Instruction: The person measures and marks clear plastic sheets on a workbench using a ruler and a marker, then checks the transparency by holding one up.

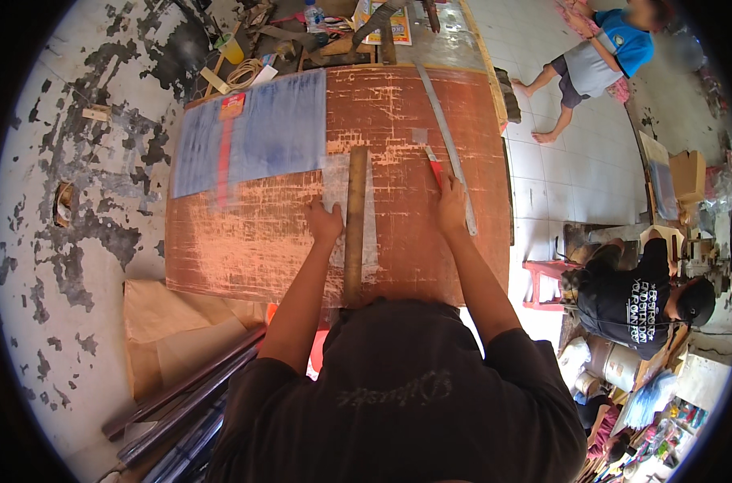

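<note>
My right hand (452,208) is closed around a red utility knife (436,169), its blade pointing away from me over the brown, scratched work board (430,266). Just right of it lies a long metal ruler (446,133), slanting along the board. My left hand (326,223) rests with thumb and fingers apart, holding nothing. It lies at the left edge of a narrow translucent sheet (370,233). A wooden strip (355,209) lies lengthwise over that sheet, right of the left hand.
A bluish clear sheet (281,129) with a red stripe covers the board's far left. Tools and a yellow cup (232,50) stand beyond. Dark rolls (189,378) lean at lower left. At right are a barefoot person (591,60), a seated person (624,302) and a red stool (543,283).
</note>
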A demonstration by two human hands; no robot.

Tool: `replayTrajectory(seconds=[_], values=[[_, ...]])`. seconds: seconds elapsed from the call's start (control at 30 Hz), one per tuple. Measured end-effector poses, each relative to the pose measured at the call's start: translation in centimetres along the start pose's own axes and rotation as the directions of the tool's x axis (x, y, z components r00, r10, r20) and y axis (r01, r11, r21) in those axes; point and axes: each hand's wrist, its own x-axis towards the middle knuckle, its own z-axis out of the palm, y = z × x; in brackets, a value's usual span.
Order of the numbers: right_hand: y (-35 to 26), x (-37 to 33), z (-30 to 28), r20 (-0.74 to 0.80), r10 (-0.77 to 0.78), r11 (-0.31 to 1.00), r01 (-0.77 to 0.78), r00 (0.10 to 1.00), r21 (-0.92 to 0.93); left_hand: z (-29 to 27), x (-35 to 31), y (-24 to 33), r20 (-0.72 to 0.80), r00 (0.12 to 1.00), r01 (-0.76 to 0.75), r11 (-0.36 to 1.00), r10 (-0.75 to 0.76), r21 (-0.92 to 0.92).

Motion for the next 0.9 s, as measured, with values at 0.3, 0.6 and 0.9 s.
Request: replayTrajectory(seconds=[0.3,0.6,0.9], values=[[-1.3,-0.8,1.0,-0.014,0.212,0.964,-0.207,0.977,0.168,-0.8,0.6,0.4,0.276,0.952,0.149,0.988,-0.131,-0.046],[-10.0,-10.1,3.2,0.488,0.134,0.848,-0.354,0.863,0.394,-3.1,-2.3,2.7,0.325,0.946,0.108,0.946,-0.002,-0.307],[-12.6,-11.9,3.0,0.357,0.006,0.895,-0.164,0.934,0.415,-5.6,-5.5,2.3,0.406,0.913,0.223,0.771,0.051,-0.597]])
